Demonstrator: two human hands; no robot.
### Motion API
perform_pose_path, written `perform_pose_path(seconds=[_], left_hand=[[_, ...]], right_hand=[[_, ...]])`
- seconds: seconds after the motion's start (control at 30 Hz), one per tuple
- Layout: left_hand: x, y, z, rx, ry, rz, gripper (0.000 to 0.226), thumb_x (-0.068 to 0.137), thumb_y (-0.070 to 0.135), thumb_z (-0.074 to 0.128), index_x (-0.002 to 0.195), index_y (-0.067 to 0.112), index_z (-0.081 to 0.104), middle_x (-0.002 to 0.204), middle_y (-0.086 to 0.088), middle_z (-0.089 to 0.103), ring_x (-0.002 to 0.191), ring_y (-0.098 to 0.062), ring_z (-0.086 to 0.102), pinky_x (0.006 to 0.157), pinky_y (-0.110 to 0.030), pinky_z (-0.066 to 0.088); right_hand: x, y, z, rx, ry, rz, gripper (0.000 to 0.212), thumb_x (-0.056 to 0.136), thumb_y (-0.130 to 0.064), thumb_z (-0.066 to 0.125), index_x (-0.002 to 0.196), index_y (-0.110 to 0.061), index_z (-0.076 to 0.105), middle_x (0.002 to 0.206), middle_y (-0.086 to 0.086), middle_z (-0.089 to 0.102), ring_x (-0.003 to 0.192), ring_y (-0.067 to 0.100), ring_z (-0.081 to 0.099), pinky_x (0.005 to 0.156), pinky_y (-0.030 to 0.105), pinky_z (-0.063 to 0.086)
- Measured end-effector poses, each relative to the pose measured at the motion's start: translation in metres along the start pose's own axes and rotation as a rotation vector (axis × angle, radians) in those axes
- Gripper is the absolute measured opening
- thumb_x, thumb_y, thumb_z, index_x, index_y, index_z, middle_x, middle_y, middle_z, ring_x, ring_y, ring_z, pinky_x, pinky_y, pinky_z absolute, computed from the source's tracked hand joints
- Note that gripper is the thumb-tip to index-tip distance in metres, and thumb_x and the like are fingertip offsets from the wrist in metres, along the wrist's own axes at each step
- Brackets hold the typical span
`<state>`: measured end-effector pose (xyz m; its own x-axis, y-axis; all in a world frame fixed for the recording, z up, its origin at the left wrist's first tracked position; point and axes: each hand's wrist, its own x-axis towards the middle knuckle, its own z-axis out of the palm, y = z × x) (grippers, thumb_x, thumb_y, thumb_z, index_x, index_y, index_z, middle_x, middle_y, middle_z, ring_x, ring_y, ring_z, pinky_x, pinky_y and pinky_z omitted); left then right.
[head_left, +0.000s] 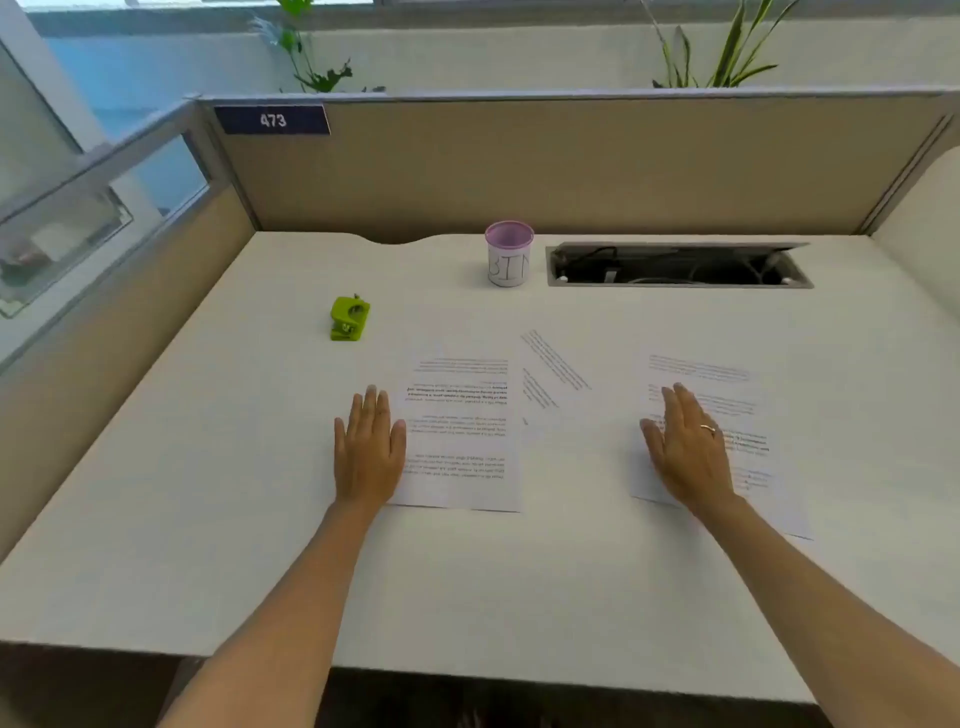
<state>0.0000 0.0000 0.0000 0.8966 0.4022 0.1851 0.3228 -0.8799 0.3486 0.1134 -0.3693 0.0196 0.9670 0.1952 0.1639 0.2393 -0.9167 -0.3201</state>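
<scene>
Three printed sheets lie on the white desk (208, 519). My left hand (369, 447) lies flat with straight fingers at the left edge of the left sheet (462, 431). My right hand (685, 447), wearing a ring, rests flat on the right sheet (748, 441). A middle sheet (561, 384) lies slanted between them, untouched. A green stapler (349, 318) stands on the desk beyond my left hand. A cup (509, 253) with a purple rim, marked "BIN", stands near the back.
An open cable slot (678, 265) is cut into the desk at the back right. Beige partition walls (519, 166) enclose the desk at the back and sides, with a "473" label (272, 120). Plants (722, 47) stand behind the partition.
</scene>
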Motion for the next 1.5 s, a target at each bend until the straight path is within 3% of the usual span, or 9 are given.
perform_pose_path(seconds=[0.13, 0.37, 0.53, 0.73, 0.9, 0.97, 1.1, 1.3, 1.5], left_hand=[[-0.027, -0.012, 0.014, -0.011, -0.1, -0.104, 0.05, 0.101, 0.026, 0.033, 0.147, 0.008, 0.027, 0.158, -0.009, 0.021, 0.147, -0.024, 0.015, 0.119, -0.049, 0.008], [-0.041, -0.01, 0.02, 0.062, -0.113, -0.076, 0.049, 0.098, 0.025, 0.036, 0.145, 0.011, 0.033, 0.158, -0.007, 0.023, 0.146, -0.023, 0.019, 0.117, -0.048, 0.011], [-0.051, -0.002, 0.022, 0.103, -0.124, -0.101, 0.05, 0.098, 0.026, 0.036, 0.145, 0.011, 0.033, 0.157, -0.01, 0.023, 0.145, -0.026, 0.021, 0.116, -0.051, 0.016], [-0.07, 0.034, 0.029, 0.084, -0.144, -0.176, 0.054, 0.099, 0.028, 0.035, 0.148, 0.007, 0.025, 0.158, -0.012, 0.017, 0.145, -0.03, 0.019, 0.115, -0.054, 0.013], [-0.076, 0.061, 0.036, 0.086, -0.22, -0.141, 0.059, 0.099, 0.037, 0.026, 0.151, 0.012, 0.011, 0.161, -0.009, 0.004, 0.148, -0.027, 0.005, 0.116, -0.054, 0.002], [-0.081, 0.071, 0.036, 0.11, -0.25, -0.102, 0.061, 0.097, 0.042, 0.021, 0.15, 0.011, 0.017, 0.16, -0.01, 0.009, 0.147, -0.028, 0.01, 0.116, -0.054, 0.006], [-0.089, 0.081, 0.029, 0.116, -0.244, 0.002, 0.064, 0.089, 0.041, 0.026, 0.136, 0.003, 0.048, 0.146, -0.017, 0.042, 0.133, -0.033, 0.043, 0.105, -0.057, 0.034], [-0.091, 0.074, 0.026, 0.132, -0.247, 0.064, 0.063, 0.088, 0.041, 0.03, 0.133, 0.002, 0.051, 0.143, -0.018, 0.046, 0.131, -0.033, 0.046, 0.103, -0.057, 0.036], [-0.091, 0.073, 0.025, 0.107, -0.246, 0.089, 0.062, 0.088, 0.04, 0.029, 0.134, 0.004, 0.051, 0.144, -0.017, 0.045, 0.132, -0.032, 0.045, 0.104, -0.055, 0.035]], right_hand=[[-0.034, 0.008, 0.019, -0.011, -0.112, 0.053, 0.053, 0.098, -0.034, 0.042, 0.139, -0.001, 0.039, 0.149, 0.019, 0.036, 0.139, 0.033, 0.032, 0.112, 0.051, 0.026], [-0.044, 0.009, 0.024, -0.043, -0.062, 0.034, 0.044, 0.096, -0.029, 0.047, 0.131, -0.003, 0.047, 0.146, 0.017, 0.041, 0.136, 0.034, 0.035, 0.109, 0.054, 0.028], [-0.049, -0.001, 0.02, -0.035, -0.026, 0.027, 0.056, 0.091, -0.037, 0.03, 0.128, 0.0, 0.05, 0.142, 0.02, 0.046, 0.136, 0.038, 0.036, 0.104, 0.054, 0.031], [-0.07, -0.061, 0.036, 0.06, -0.031, -0.055, 0.037, 0.085, -0.014, 0.063, 0.12, -0.001, 0.06, 0.133, 0.02, 0.053, 0.121, 0.045, 0.046, 0.091, 0.053, 0.041], [-0.073, -0.111, 0.045, 0.007, -0.172, 0.092, 0.056, 0.084, -0.049, 0.059, 0.118, -0.005, 0.053, 0.12, 0.014, 0.05, 0.105, 0.034, 0.047, 0.083, 0.041, 0.044], [-0.07, -0.12, 0.046, 0.0, -0.168, 0.138, 0.062, 0.082, -0.053, 0.06, 0.118, -0.005, 0.049, 0.117, 0.015, 0.049, 0.102, 0.033, 0.047, 0.083, 0.038, 0.044], [-0.063, -0.124, 0.044, 0.042, -0.161, 0.239, 0.072, 0.076, -0.05, 0.07, 0.123, -0.002, 0.042, 0.116, 0.017, 0.049, 0.104, 0.034, 0.047, 0.086, 0.036, 0.042], [-0.053, -0.119, 0.041, 0.154, -0.203, 0.374, 0.052, 0.071, -0.044, 0.075, 0.102, -0.008, 0.054, 0.101, 0.01, 0.061, 0.104, 0.035, 0.05, 0.078, 0.036, 0.039], [-0.054, -0.11, 0.043, 0.378, -0.226, 0.428, 0.028, 0.07, -0.028, 0.071, 0.08, -0.01, 0.052, 0.084, 0.006, 0.06, 0.081, 0.026, 0.055, 0.059, 0.03, 0.037]])
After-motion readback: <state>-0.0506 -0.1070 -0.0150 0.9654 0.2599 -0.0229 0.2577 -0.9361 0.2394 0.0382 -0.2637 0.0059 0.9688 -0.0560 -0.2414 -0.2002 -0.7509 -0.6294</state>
